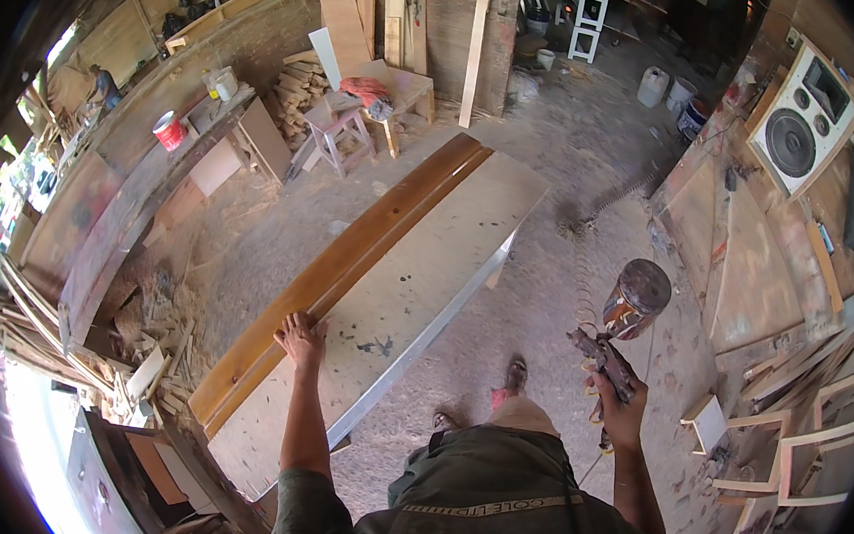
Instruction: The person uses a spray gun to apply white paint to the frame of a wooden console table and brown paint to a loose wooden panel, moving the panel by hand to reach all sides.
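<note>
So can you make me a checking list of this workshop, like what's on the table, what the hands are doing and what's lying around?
Surface: long pale table, a few dark spots on it.
Job's things: glossy brown wooden board lying along the table's left edge; spray gun with a stained cup on top.
Clutter: wood offcuts on the floor at left; red cup on the side bench.
Hands: left hand pressing on the board; right hand gripping the spray gun, off the table.
Cables: coiled hose on the floor near the gun.
Surroundings: speaker at right, stool, white jugs, dusty floor.
</note>
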Demonstrator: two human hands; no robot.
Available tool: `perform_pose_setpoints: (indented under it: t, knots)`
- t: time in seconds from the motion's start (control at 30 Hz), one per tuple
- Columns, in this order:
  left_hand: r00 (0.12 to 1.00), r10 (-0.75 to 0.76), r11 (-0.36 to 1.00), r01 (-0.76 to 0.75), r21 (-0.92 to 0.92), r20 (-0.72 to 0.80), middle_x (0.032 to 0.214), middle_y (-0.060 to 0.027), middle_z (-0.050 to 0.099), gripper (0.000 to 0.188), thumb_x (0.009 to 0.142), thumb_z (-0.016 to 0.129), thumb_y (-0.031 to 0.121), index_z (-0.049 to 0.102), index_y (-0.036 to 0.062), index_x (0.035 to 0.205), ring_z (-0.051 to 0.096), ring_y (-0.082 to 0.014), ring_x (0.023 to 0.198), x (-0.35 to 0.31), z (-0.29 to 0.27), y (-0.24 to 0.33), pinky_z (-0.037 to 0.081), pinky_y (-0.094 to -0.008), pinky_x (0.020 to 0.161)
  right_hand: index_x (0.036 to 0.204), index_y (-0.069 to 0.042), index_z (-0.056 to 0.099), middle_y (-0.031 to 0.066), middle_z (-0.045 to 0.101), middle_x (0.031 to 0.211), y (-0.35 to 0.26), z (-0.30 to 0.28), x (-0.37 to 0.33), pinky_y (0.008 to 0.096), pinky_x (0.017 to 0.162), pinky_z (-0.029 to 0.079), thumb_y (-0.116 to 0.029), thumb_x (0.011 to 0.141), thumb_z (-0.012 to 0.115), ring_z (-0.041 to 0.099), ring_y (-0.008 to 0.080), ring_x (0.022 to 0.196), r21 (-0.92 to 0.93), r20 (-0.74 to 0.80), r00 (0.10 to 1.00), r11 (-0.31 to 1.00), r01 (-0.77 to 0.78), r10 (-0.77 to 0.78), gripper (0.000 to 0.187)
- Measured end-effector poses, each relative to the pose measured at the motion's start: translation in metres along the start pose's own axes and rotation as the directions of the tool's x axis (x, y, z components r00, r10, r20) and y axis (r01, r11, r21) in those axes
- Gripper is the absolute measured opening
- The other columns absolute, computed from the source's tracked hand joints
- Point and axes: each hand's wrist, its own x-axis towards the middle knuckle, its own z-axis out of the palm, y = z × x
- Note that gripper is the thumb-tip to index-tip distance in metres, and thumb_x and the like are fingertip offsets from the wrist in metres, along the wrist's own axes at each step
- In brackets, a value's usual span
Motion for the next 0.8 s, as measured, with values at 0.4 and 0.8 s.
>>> perform_pose_setpoints:
  t: [0.4,0.8]
  knots:
    - [0.978,0.086,0.996,-0.086,0.009,-0.189,0.129,-0.0134,0.065,0.039,0.098,0.069,0.027,0.066,0.0061,0.131,0.06,-0.0312,0.119,-0.017,-0.059,0.017,0.041,-0.0468,0.1,0.151,-0.005,0.053,0.0087,0.076,0.113,0.032,-0.017,0.002,0.0215,0.049,0.047,-0.008,0.099,0.068,0.07,0.0069,0.084,0.002,0.047,0.993,0.994,-0.106,0.105,0.055]
    - [0.941,0.216,0.884,-0.075,-0.462,0.26,0.082,-0.0113,0.074,0.033,0.092,0.064,-0.002,0.075,0.0092,0.12,0.072,-0.0283,0.071,-0.278,-0.108,0.165,0.057,-0.0401,0.069,0.15,-0.003,0.051,0.0095,0.067,0.124,0.089,-0.01,0.08,0.0257,0.066,0.058,-0.008,0.099,0.069,0.068,0.0134,0.1,0.113,0.129,0.991,0.992,-0.061,0.047,0.054]
